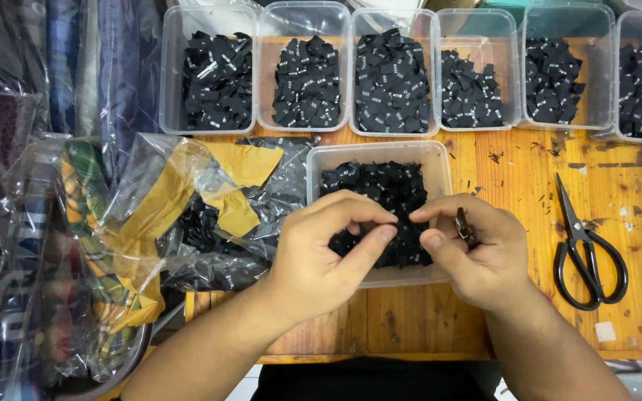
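Black scissors (pixel 587 256) are lying at the right on the wooden table (pixel 611 186). Six clear tubs (pixel 217 70) of black labels are standing along the far edge. Crinkled plastic bags (pixel 187 215) are sprawling at the left.

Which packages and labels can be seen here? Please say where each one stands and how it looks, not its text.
Back tubs: six clear rectangular plastic tubs in a row, filled with small black woven labels.
Front tub: clear, under both hands, also holding black labels.
Plastic bags: crumpled clear bags at left, with yellow paper and black labels inside.
Left hand and right hand: fingertips nearly meeting above the front tub.
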